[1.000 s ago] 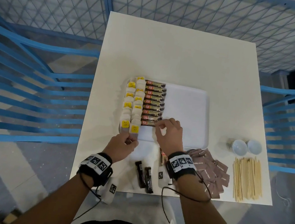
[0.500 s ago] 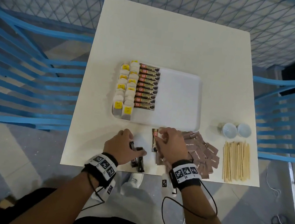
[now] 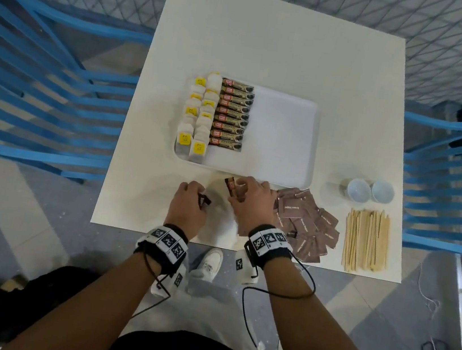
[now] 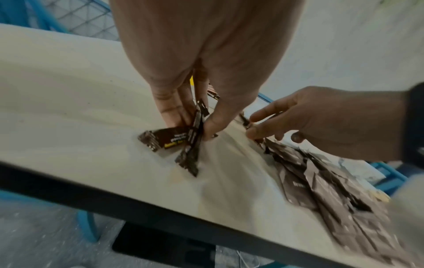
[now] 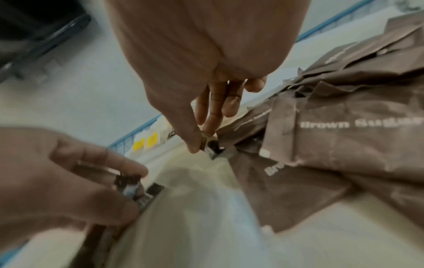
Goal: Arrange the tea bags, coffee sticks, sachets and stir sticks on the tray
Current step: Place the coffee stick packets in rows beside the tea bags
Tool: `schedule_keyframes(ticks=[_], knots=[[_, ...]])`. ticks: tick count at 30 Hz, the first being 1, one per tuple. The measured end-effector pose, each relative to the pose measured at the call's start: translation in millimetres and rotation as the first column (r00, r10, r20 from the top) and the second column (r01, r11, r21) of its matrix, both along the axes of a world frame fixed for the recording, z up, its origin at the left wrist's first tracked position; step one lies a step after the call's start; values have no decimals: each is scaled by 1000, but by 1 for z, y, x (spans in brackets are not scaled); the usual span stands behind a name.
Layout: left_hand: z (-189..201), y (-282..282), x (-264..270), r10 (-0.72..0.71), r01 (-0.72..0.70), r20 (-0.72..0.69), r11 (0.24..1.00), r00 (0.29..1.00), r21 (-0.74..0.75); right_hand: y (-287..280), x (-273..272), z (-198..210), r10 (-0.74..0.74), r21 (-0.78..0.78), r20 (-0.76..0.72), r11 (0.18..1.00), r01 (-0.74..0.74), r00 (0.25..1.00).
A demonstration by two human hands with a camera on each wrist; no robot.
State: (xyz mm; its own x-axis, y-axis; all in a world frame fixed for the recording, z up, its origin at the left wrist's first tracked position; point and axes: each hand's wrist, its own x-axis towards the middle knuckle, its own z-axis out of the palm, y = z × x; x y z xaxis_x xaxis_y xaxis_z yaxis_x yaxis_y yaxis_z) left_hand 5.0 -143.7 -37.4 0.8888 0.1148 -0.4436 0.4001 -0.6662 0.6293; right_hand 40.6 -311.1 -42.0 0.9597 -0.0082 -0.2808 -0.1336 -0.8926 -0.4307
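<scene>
The white tray carries two columns of tea bags and a column of coffee sticks on its left side. In front of the tray my left hand pinches two dark coffee sticks that lie crossed on the table. To its right, my right hand pinches one coffee stick by its end, at the edge of the brown sugar sachets. The wooden stir sticks lie at the front right.
Two small white cups stand right of the tray, behind the stir sticks. The white table has blue railings on both sides. My shoe shows under the front edge.
Both hands drew back from the tray to the table's front. The left took hold of two loose coffee sticks, the right picked one up near the sachets. The camera view tilted down.
</scene>
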Motion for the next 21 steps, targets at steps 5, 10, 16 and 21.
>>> schedule_keyframes(ticks=[5,10,16,21], knots=[[-4,4,4,39,-38,19,999,999,-34,-3,5,11,-119,249,14,962,111,993],[2,6,21,178,-169,64,977,982,-128,-1,17,26,-145,394,67,913,107,987],[13,17,58,267,-293,-128,915,955,-277,12,42,42,-133,437,96,896,78,986],[30,24,91,347,-497,-357,641,868,-585,24,62,49,-111,444,110,895,51,988]])
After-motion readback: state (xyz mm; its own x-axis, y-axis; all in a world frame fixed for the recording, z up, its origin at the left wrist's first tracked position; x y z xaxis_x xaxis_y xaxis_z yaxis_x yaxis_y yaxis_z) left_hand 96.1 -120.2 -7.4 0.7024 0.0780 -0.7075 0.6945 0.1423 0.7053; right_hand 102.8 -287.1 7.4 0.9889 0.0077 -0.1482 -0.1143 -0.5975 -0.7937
